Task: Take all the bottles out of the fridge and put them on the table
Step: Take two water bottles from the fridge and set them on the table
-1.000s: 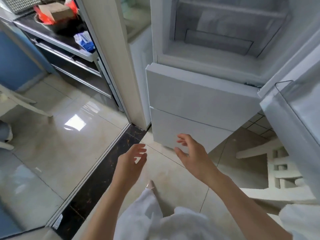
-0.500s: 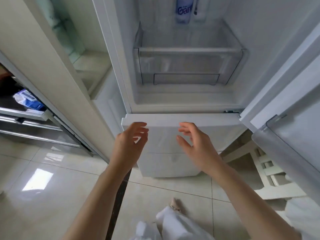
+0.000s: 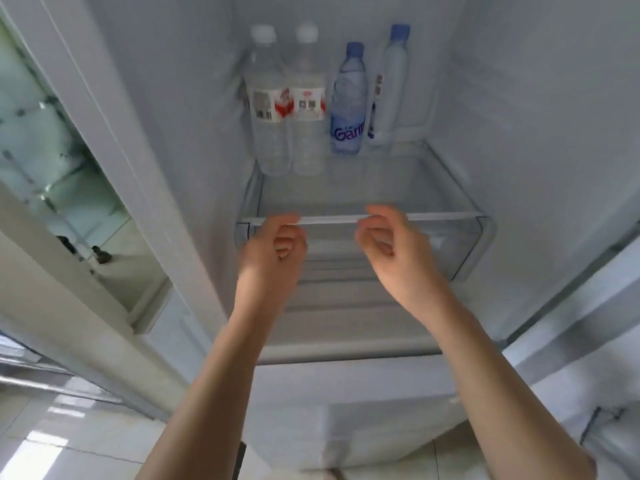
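Both hands risen to shelf edge (image 3: 329,219) since earlier: left hand (image 3: 273,251), right hand (image 3: 391,244) loosely curled, apparently empty. Four bottles (image 3: 348,98) behind, untouched.

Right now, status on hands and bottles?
Left hand and right hand loosely curled, holding nothing, below the shelf edge. Four bottles upright at the shelf's back. Nothing in the way.

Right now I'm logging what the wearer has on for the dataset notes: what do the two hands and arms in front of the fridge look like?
Both arms are bare from wrist to as far up as the frame shows: no sleeves, gloves, watch or bracelets. The left hand and right hand show no rings that I can make out, though the picture is slightly blurred. No markings appear on either forearm.
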`<state>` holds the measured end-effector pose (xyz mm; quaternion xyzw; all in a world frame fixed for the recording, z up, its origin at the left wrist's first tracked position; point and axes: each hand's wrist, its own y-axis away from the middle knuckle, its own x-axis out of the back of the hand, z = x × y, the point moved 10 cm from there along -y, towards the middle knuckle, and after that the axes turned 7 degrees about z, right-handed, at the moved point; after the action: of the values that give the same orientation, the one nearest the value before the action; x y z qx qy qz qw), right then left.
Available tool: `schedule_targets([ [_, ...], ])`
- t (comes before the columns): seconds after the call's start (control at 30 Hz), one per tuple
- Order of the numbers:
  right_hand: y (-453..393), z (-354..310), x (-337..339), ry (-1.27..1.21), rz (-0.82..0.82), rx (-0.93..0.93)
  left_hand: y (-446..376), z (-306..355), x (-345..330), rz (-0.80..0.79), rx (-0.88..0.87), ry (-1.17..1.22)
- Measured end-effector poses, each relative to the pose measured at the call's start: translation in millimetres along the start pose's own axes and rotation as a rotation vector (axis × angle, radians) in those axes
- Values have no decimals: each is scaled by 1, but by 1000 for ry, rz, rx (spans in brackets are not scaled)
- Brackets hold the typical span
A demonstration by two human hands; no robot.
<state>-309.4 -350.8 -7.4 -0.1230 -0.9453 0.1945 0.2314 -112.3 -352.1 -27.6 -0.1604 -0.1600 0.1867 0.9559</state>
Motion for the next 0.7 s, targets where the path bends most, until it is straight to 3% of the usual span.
schedule_targets([
  [0.33, -140, 13, -39, -68, 49, -15, -119, 4, -26, 292, -15, -25],
  [0.53, -179, 18, -80, -92, -49, -59, -156, -11, -23, 420, 17, -104],
  [0.7, -193, 17, -109, -141, -130, -75, -177, -26, -26, 431, 54, -123],
])
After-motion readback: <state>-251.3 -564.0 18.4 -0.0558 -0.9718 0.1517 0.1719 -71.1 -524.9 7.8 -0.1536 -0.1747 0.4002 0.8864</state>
